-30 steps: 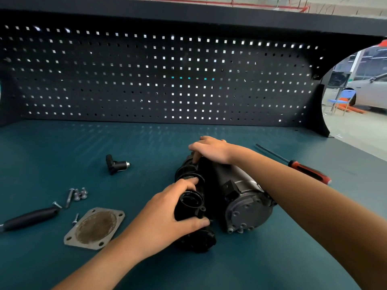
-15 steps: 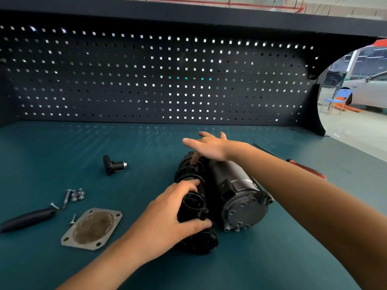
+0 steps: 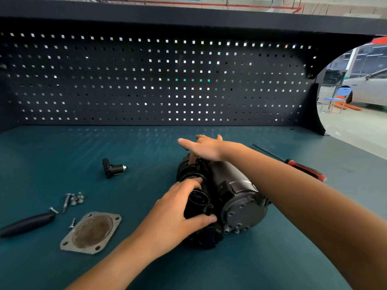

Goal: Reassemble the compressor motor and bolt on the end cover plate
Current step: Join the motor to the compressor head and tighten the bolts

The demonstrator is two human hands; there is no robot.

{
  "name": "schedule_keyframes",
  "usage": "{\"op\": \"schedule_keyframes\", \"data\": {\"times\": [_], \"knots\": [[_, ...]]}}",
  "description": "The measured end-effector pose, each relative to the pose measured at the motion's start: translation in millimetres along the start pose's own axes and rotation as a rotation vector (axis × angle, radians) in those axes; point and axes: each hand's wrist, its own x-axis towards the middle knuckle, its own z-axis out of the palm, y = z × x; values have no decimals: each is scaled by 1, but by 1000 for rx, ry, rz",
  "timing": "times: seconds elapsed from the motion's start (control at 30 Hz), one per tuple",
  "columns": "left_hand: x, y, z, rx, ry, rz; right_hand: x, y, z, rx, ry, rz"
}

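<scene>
Head view: your left hand (image 3: 173, 218) grips the black front of the compressor motor (image 3: 243, 212) lying on the bench (image 3: 272, 260), your right hand (image 3: 206, 148) spreads flat over its far end, and the end cover plate (image 3: 91, 233) and bolts (image 3: 76, 198) lie loose at left, so bolting seems not yet begun.

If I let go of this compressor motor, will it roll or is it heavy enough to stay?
Probably stays. The compressor motor has a round metal can lying on its side, which could roll, but the lumpy black housing alongside likely blocks that. All that metal suggests it's heavy to lift.
</scene>
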Motion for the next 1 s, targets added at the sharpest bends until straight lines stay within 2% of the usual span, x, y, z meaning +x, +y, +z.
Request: {"op": "schedule_keyframes", "data": {"times": [0.23,0.33,0.4,0.5,0.57,0.63,0.7,0.77,0.87,1.0], "knots": [[5,-3,0,-5,13,8,10,-2,3,58,36,-34],[6,-5,0,-12,33,6,13,4,8,204,91,-49],[6,-5,0,-17,42,8,11,7,11,298,181,-73],[7,-4,-1,-10,48,-8,8,9,5,576,435,-132],[7,-5,0,-15,55,-13,9,13,-2,735,543,-87],[7,-5,0,-21,60,-9,10,20,-1,743,604,-14],[8,-5,1,-24,63,-6,11,29,3,667,588,51],[9,-6,1,-14,56,-6,12,33,5,591,484,92],[11,-7,2,-12,51,2,10,32,5,513,338,93],[14,-7,4,24,35,20,7,33,4,456,262,75]]}}
